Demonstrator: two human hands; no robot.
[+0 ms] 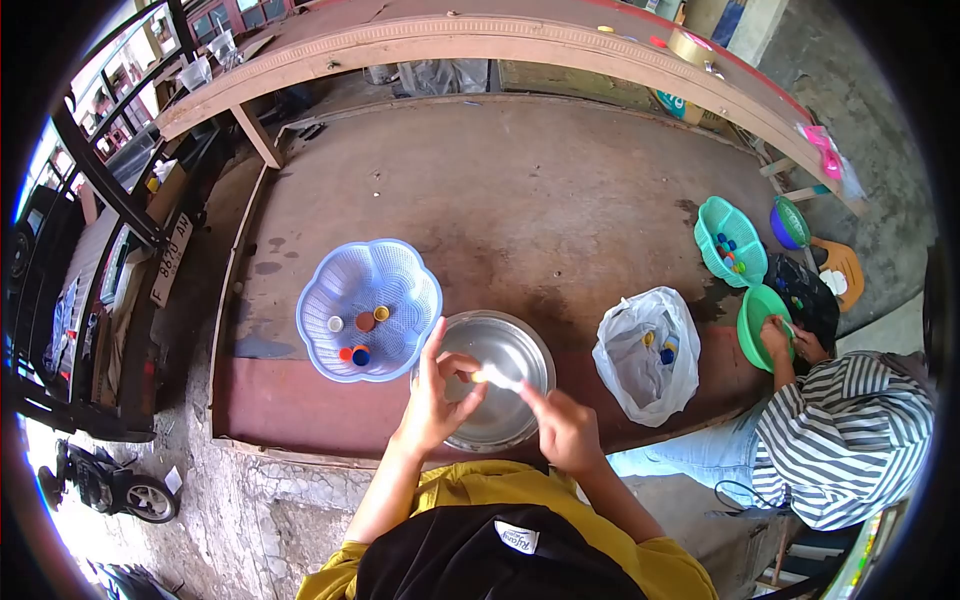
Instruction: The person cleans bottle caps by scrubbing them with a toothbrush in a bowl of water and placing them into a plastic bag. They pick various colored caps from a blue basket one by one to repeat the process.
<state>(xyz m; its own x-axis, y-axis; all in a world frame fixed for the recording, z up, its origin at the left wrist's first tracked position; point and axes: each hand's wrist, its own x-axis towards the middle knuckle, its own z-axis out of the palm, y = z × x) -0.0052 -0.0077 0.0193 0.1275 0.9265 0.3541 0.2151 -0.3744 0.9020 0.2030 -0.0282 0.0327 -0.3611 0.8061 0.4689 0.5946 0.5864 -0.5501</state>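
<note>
My left hand (pixel 446 385) pinches a small yellow bottle cap (pixel 480 376) between thumb and fingers, with one finger raised. A slim white tool, perhaps a brush (pixel 503 381), is gripped in my right hand (pixel 562 425), index finger stretched along it. Its tip meets the cap, and blur hides its exact kind. Both hands are above a round metal bowl (pixel 530 345), which seems to hold water. Left of it, a light-blue plastic basket (pixel 330 275) contains several caps, among them a brown cap (pixel 365 321) and a dark-blue cap (pixel 361 355).
Right of the bowl, a white plastic bag (pixel 640 375) lies open with caps inside. Farther right is a teal basket (pixel 715 215) of caps. A co-worker in a striped top (pixel 840 430) has both hands at a green basin (pixel 750 330). A wooden rail (pixel 450 32) crosses the back.
</note>
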